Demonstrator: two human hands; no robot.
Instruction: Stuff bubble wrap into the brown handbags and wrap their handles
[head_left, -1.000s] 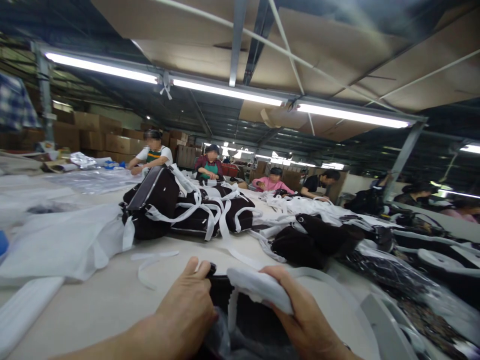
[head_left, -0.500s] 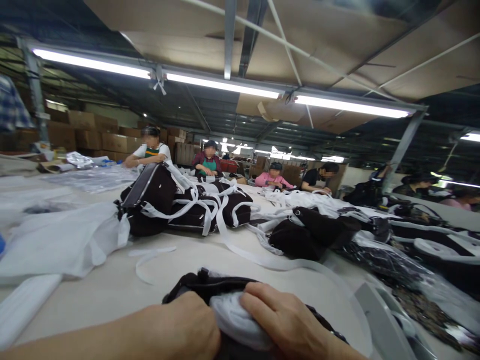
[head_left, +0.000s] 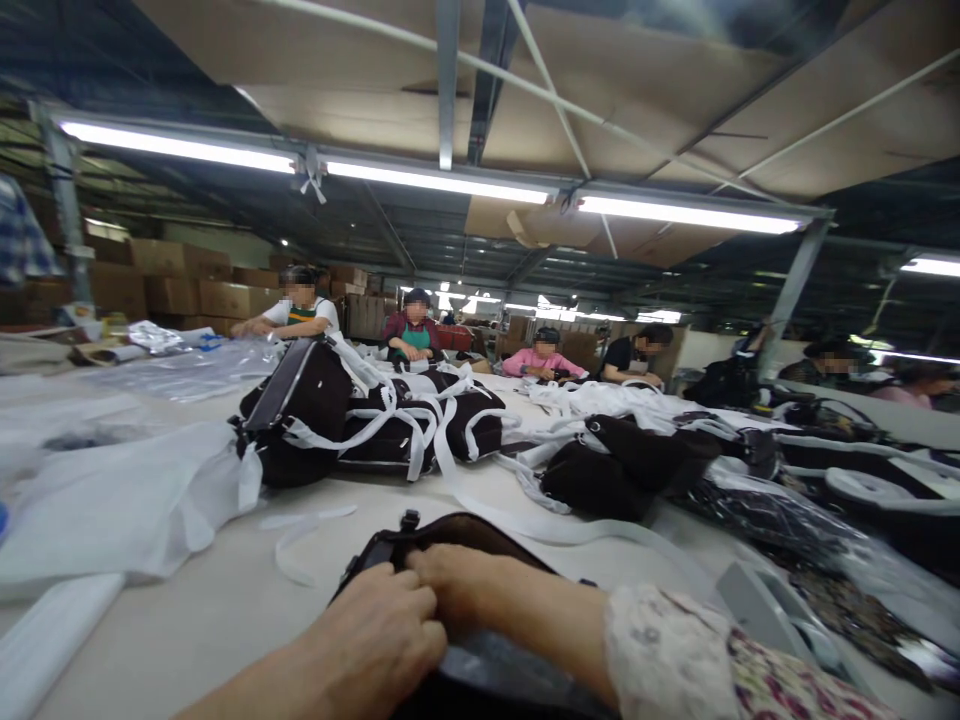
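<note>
A dark bag (head_left: 487,525) lies at the table's front edge with its mouth open toward me. My left hand (head_left: 386,625) is closed on the near left rim of the bag, knuckles up. My right hand (head_left: 454,580) reaches into the mouth beside it, wrist bent, and its fingertips are hidden by the bag and the left hand. Inside, below the right forearm, shows some greyish, see-through material (head_left: 499,665). A small black buckle or strap end (head_left: 409,520) stands up at the bag's far left corner.
Dark bags with white straps (head_left: 382,430) are piled ahead, and another dark bag (head_left: 600,465) lies to the right. White sheeting (head_left: 127,500) covers the left side. A grey tape dispenser-like object (head_left: 765,610) stands at right. Several co-workers (head_left: 412,330) sit across the table.
My right hand has moved left and deeper into the bag. The white bundle that was between my hands is no longer visible. The bag's mouth stands wider.
</note>
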